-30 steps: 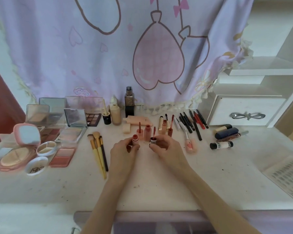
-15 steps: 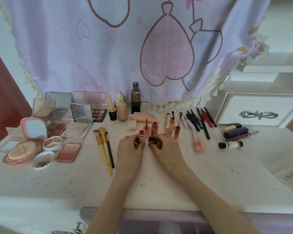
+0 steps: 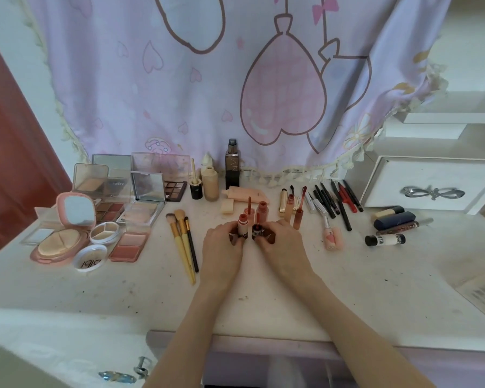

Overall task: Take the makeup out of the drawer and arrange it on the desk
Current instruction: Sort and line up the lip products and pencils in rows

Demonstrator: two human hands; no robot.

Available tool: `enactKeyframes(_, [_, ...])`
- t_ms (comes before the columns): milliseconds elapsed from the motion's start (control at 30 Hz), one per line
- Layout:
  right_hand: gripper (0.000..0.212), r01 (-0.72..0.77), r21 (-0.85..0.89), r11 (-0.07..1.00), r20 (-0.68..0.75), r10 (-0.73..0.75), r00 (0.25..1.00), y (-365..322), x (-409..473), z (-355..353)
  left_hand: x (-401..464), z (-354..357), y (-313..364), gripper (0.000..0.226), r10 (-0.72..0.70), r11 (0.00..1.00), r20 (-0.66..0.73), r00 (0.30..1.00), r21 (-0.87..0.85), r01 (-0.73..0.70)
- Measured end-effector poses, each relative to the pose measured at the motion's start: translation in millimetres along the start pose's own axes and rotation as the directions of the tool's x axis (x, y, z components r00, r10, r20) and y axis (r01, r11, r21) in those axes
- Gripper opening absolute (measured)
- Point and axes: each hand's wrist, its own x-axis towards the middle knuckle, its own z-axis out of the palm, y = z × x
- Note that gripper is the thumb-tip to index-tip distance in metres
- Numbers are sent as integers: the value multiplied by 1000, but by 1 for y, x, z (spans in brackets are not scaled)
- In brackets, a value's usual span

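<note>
Fingers [image 3: 237,238] of each hand gripped one lip tint upright on the stained white counter [image 3: 347,281]; three brushes [image 3: 184,239] lay left of them, below a lilac curtain [image 3: 207,88].

This looks like a bedroom at home — a spot for putting on makeup. A soft purple cloth with pink heart balloons [image 3: 263,79] hangs at the back edge of a worn white desk [image 3: 347,289]. Open powder and blush cases with little mirrors [image 3: 101,214] sit by its left edge. A small white drawer box with a silver bow handle [image 3: 431,186] stands at the back right corner — home furniture.
</note>
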Motion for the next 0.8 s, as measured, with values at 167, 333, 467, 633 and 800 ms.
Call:
enactKeyframes(167, [22, 2, 39, 999, -27, -1, 1000, -2, -18, -10, -19, -6, 5, 39, -27, 999, -21, 999, -32, 26])
enactKeyframes(333, [25, 41, 121, 992, 10, -43, 999, 6, -48, -37, -59, -4, 13, 31, 133, 991, -30, 991, -22, -134])
enactKeyframes(467, [18, 89, -1, 996, -28, -89, 996, 25, -67, -66, -69, 14, 26, 34, 322, 925, 209, 923, 139, -354])
enactKeyframes(633, [17, 40, -288, 957, -226, -108, 968, 64, -71, -114, -59, 46, 41, 48, 302, 830, 441, 845, 315, -461])
enactKeyframes(800, [36, -127, -616, 778, -152, 41, 988, 103, -50, -138, -51, 56, 42, 51, 259, 782, 516, 816, 384, -491])
